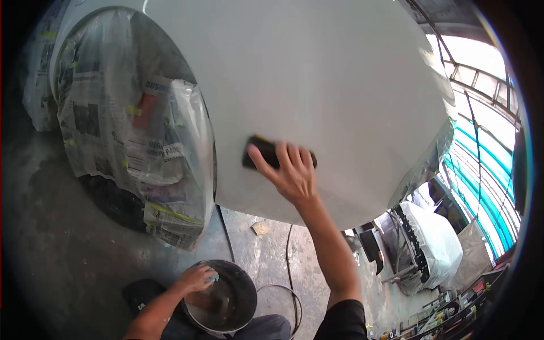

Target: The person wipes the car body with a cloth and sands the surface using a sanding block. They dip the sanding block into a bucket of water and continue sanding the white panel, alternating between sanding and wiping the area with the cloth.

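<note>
My right hand (297,178) is wrapped over a black sanding block (265,154) and presses it against the light grey car body panel (345,85). The thumb lies on the block's left part, the other fingers along its right. Slight blur shows on the block. Lower down, my left hand (198,279) is closed on a small teal cloth-like piece (212,275) over the rim of a black bucket (249,294). Cloudy water seems to stand in the bucket, along with a brownish shape I cannot make out.
Newspaper and plastic masking (102,107) cover the wheel area at left, above a dark tire (113,201). A cable (288,255) and a small tan piece (260,228) lie on the concrete floor. A plastic-wrapped car part (433,243) and cluttered tools (442,317) are at right.
</note>
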